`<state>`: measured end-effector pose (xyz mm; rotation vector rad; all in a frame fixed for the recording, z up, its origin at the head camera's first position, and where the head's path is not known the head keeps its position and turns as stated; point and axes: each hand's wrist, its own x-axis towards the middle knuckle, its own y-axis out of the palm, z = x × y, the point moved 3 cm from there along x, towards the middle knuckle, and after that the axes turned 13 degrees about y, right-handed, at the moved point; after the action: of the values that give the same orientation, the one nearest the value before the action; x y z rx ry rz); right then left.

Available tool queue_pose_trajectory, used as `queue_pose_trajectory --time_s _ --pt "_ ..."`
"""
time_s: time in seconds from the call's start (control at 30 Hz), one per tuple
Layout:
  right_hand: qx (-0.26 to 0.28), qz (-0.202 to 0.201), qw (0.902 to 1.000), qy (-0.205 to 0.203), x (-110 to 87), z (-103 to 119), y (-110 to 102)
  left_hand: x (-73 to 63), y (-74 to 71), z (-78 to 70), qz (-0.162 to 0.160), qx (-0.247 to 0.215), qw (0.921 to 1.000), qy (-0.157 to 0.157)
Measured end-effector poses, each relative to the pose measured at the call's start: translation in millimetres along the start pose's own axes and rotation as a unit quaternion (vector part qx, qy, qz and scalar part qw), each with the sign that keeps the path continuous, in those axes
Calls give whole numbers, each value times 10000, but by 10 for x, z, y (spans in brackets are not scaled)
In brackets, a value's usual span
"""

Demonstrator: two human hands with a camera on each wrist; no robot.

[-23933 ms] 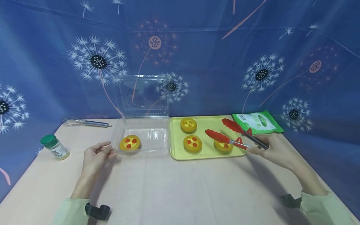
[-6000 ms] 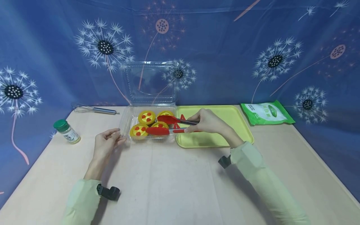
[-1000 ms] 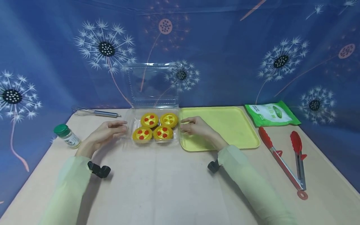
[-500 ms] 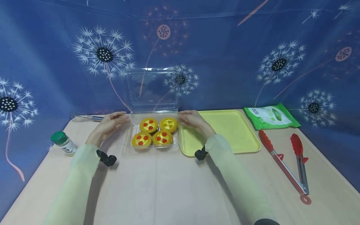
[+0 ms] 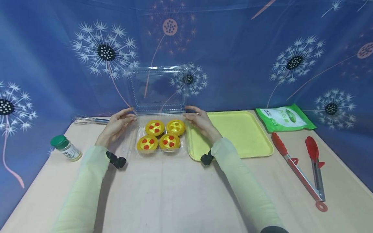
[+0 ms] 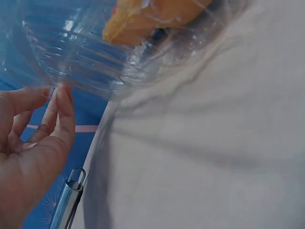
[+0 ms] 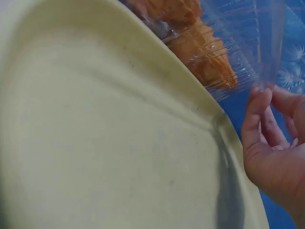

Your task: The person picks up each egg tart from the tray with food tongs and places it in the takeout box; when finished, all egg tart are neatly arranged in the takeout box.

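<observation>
A clear plastic clamshell box (image 5: pixel 158 87) stands with its lid raised against the backdrop. Its base holds several egg tarts (image 5: pixel 147 144), most dotted red and one topped with yellow wedges. At the box's rear left corner, near the hinge, my left hand (image 5: pixel 116 125) pinches the plastic edge; thumb and fingertips meet there in the left wrist view. On the opposite corner my right hand (image 5: pixel 201 122) pinches the plastic between thumb and finger, reaching over the left edge of the yellow tray (image 5: pixel 233 136). Red-tipped tongs (image 5: pixel 303 176) lie spread on the table at the right.
Behind the left hand lies a whisk (image 5: pixel 90 120), partly covered by it. A green-capped jar (image 5: pixel 66 148) leans or lies at the left. A green-and-white packet (image 5: pixel 285 118) rests at the back right, beyond the tray.
Since the oldest frame, tarts have passed from tray to box. The right hand has let go of the tongs. Lately both hands have slid back along the box sides to the hinge corners.
</observation>
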<state>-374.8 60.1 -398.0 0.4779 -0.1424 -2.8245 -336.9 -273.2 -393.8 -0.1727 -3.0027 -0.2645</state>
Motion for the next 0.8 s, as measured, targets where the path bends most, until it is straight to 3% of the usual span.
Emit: queue_pose_trajectory --time_s 0.2,0.47,0.7,0.8 --pt "-99 20 9998 -144 22 5 -26 62 -5 33 -22 -304 9995 81" --pt "-203 -124 9997 60 35 42 -12 80 -37 45 -7 -636 9979 158" --pt "-695 -500 9962 139 25 96 6 66 -73 18 -107 190 9998 -19" --pt "-690 -545 9959 206 20 120 13 84 -75 11 -72 126 9997 -218"
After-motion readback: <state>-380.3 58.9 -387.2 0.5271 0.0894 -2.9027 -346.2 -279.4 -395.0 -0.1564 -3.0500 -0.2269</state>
